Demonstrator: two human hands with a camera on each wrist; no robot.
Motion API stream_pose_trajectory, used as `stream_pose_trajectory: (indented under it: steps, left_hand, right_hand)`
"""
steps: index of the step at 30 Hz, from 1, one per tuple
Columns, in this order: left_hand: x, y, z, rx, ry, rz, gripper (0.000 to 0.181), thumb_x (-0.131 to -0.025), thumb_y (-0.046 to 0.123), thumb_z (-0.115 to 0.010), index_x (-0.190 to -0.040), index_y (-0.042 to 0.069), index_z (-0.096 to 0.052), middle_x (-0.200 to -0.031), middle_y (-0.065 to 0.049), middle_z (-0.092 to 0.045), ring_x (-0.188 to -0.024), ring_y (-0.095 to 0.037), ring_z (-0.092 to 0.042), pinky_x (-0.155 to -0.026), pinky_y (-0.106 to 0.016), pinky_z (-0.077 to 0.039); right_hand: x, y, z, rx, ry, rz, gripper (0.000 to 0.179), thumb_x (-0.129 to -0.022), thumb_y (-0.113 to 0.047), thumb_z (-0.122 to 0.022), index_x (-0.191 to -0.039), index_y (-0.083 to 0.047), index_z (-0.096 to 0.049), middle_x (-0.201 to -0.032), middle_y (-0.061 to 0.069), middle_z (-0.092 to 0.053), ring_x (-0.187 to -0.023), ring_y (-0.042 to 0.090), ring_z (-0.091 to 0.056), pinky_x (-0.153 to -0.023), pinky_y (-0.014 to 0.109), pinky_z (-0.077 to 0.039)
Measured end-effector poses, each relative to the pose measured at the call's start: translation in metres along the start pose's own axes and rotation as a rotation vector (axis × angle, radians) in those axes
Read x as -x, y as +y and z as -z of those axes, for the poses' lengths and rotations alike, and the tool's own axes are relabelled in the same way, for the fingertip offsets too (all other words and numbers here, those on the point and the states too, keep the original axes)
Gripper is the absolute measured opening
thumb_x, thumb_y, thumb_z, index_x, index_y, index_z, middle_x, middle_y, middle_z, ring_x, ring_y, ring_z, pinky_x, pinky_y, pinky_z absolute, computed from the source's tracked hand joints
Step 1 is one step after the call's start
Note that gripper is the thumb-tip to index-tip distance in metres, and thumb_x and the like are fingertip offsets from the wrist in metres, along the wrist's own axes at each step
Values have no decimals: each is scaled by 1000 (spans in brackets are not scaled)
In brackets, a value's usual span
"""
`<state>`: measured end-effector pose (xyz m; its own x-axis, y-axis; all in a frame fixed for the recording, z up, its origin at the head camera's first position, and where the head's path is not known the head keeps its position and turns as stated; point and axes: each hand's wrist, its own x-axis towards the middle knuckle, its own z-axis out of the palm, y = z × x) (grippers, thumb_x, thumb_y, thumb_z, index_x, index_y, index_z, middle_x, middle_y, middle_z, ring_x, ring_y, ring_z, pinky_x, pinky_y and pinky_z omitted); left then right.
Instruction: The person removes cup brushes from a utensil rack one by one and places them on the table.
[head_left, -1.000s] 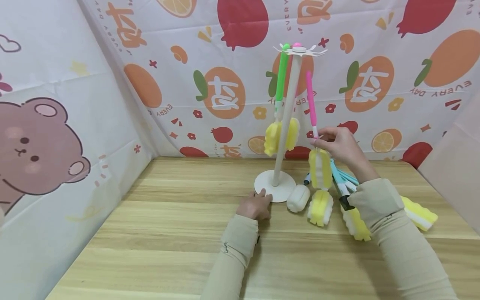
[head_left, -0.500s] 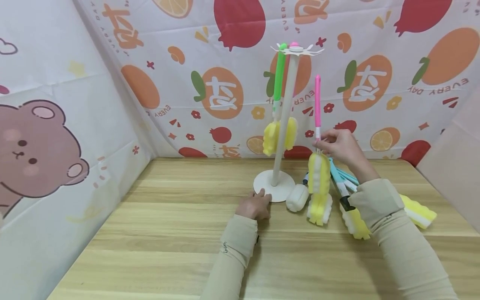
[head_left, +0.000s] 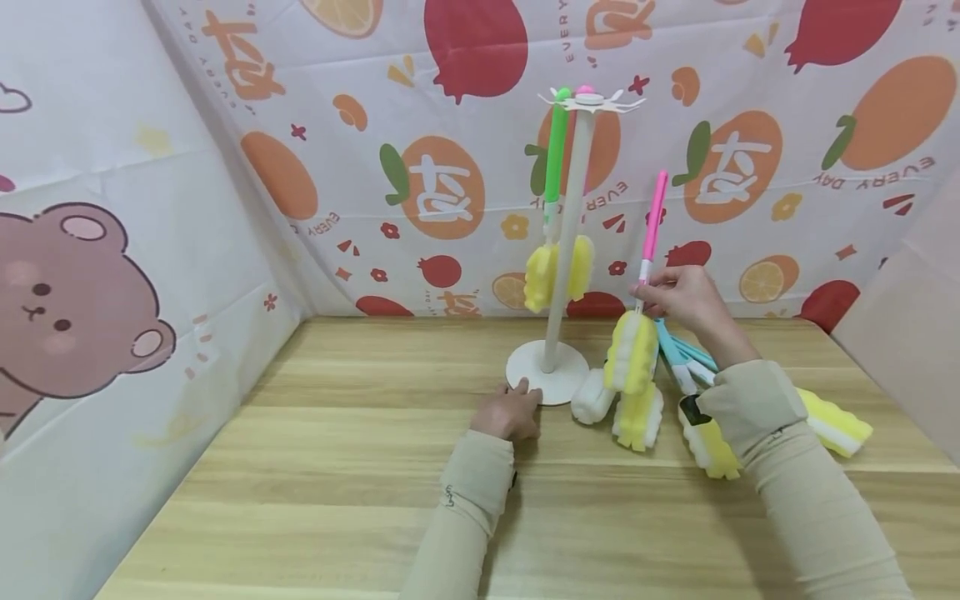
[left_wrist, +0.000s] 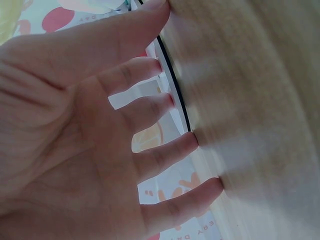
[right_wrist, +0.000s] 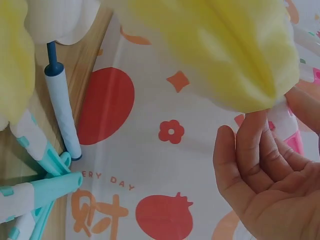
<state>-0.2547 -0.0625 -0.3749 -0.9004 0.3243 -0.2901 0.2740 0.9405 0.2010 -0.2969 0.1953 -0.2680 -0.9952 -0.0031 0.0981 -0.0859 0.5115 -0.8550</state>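
Observation:
Between thumb and fingers, my right hand [head_left: 686,300] pinches a pink-handled sponge bottle brush [head_left: 655,221] near its neck. The handle points up and leans right; its yellow and white sponge head [right_wrist: 215,50] hangs below, overlapping another sponge brush [head_left: 637,425] on the table. My left hand [head_left: 508,411] reaches to the front of the white stand's round base [head_left: 525,367], fingers spread and nearly straight. In the left wrist view, some fingertips [left_wrist: 166,100] touch the base's rim and others the table. A green-handled brush [head_left: 557,158] hangs from the stand's hooked top, with a pink-tipped one behind the pole.
Right of the stand lie a white sponge brush [head_left: 592,397] and several teal-handled brushes [head_left: 677,358]. Yellow and white sponge heads [head_left: 836,421] show around my right sleeve. A printed cloth [head_left: 337,233] hangs behind the wooden table [head_left: 337,450].
The pink brush's handle has swung right and dropped, away from the stand's top, while its sponge has tilted left. My right hand has moved slightly right and down; the left stays at the base.

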Motion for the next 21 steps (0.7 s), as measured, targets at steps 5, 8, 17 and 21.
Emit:
stream_pose_trajectory:
  steps: [5,8,17,21]
  left_hand:
    - [1,-1,-1,2,4,1,52,-92,22,-74,-141,17,-56,-157,-7,-41,-139,-39,-40,-100,-55,-46]
    - [1,-1,0,1,5,0,50,-92,22,-75,-139,17,-57,-157,-7,-41,-138,-39,-41,-98,-55,-47]
    - [2,0,1,-14,9,3,47,-91,22,-75,-135,16,-59,-151,-7,-46,-132,-37,-45,-95,-53,-48]
    - [3,0,1,3,7,2,45,-91,21,-75,-133,15,-59,-152,-8,-45,-133,-38,-44,-96,-54,-47]
  right_hand:
    - [-3,5,-2,18,-6,-42,40,-96,-23,-72,-111,13,-67,-83,5,-67,-67,13,-64,-68,21,-57]
    - [-4,8,-2,37,-12,-60,40,-97,-24,-72,-109,13,-67,-82,7,-67,-66,15,-64,-67,22,-57]
    - [-6,13,-6,98,-53,-107,36,-96,-25,-73,-102,10,-65,-77,9,-67,-62,15,-67,-64,24,-58]
    - [-6,15,-7,124,-69,-113,36,-95,-25,-74,-95,9,-65,-76,10,-67,-62,17,-67,-63,27,-59]
